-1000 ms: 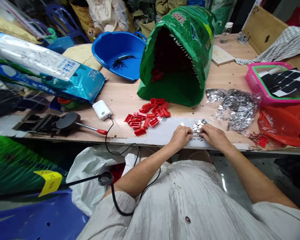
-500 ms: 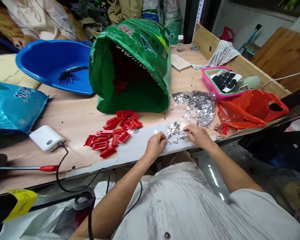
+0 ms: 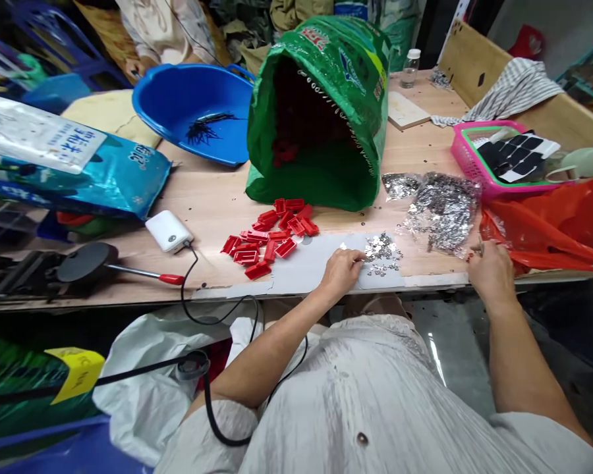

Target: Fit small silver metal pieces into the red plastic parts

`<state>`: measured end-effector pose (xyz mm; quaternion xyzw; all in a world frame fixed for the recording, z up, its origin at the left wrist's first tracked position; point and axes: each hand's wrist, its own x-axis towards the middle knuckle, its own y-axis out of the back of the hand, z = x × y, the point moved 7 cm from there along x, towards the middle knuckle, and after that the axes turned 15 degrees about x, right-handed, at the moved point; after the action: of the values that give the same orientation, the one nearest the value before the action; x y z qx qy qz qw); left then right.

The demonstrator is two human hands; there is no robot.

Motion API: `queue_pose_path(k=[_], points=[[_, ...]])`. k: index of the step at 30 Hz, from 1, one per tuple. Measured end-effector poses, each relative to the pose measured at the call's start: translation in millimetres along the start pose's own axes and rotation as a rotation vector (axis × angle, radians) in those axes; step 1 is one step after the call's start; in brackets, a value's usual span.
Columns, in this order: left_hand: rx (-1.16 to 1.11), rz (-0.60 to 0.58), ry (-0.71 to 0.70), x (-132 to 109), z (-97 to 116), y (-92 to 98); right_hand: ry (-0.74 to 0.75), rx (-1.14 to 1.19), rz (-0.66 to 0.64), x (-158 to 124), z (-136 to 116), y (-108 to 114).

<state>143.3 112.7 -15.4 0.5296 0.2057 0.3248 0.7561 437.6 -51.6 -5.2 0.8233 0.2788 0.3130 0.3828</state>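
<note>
A small heap of tiny silver metal pieces (image 3: 381, 251) lies on a grey sheet (image 3: 321, 266) at the table's front edge. My left hand (image 3: 342, 270) rests just left of that heap, fingers curled together at the pieces; what they pinch is too small to name. My right hand (image 3: 489, 270) is out to the right at the table edge, beside the red plastic bag (image 3: 553, 227), with fingers bent down; its fingertips are hidden. Several red plastic clips (image 3: 271, 234) lie in a pile left of my left hand.
A green woven sack (image 3: 326, 112) lies open toward me. A clear bag of silver parts (image 3: 439, 207), a pink basket (image 3: 467, 161), a blue basin (image 3: 197, 118), a white power bank (image 3: 168, 231) with its cable and a blue foil bag (image 3: 79, 178) surround the work spot. Another person sits behind the basin.
My right hand has left the silver heap and moved right to the edge by the red bag. My left hand stays at the heap. The camera view swung back left.
</note>
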Motion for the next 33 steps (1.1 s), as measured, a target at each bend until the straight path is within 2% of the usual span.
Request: queue_pose_path(k=[5, 8, 11, 13, 16, 18, 20, 23, 29, 33], points=[[0.269, 0.093, -0.238, -6.4, 12.8, -9.7, -0.100, 0.006, 0.026, -5.1, 8.2, -1.2], [0.377, 0.109, -0.335, -16.3, 14.1, -17.0, -0.047, 0.017, 0.084, -7.3, -1.9, 5.4], [0.378, 0.127, -0.347, -24.4, 8.9, -16.9, 0.062, 0.076, 0.098, -8.7, -27.2, 4.1], [0.342, 0.137, -0.328, -24.6, 5.7, -14.1, 0.127, 0.197, -0.019, -9.9, -51.3, -11.4], [0.287, 0.144, -0.280, -14.7, 5.5, -10.5, 0.199, 0.393, -0.355, -17.5, -94.8, -53.1], [0.279, 0.142, -0.255, -4.5, 9.0, -10.3, 0.285, 0.418, -0.466, -22.8, -122.5, -74.9], [0.292, 0.136, -0.260, 4.1, 14.4, -12.0, 0.354, 0.398, -0.507, -24.9, -141.2, -90.7], [0.316, 0.122, -0.286, 9.5, 18.4, -15.9, 0.409, 0.345, -0.558, -25.0, -150.9, -104.9], [0.264, 0.094, -0.263, 4.4, 7.9, -15.7, 0.425, 0.257, -0.616, -20.5, -139.8, -104.1], [0.254, 0.075, -0.241, 5.2, 7.8, -13.0, 0.451, 0.264, -0.604, -19.8, -145.7, -104.9]])
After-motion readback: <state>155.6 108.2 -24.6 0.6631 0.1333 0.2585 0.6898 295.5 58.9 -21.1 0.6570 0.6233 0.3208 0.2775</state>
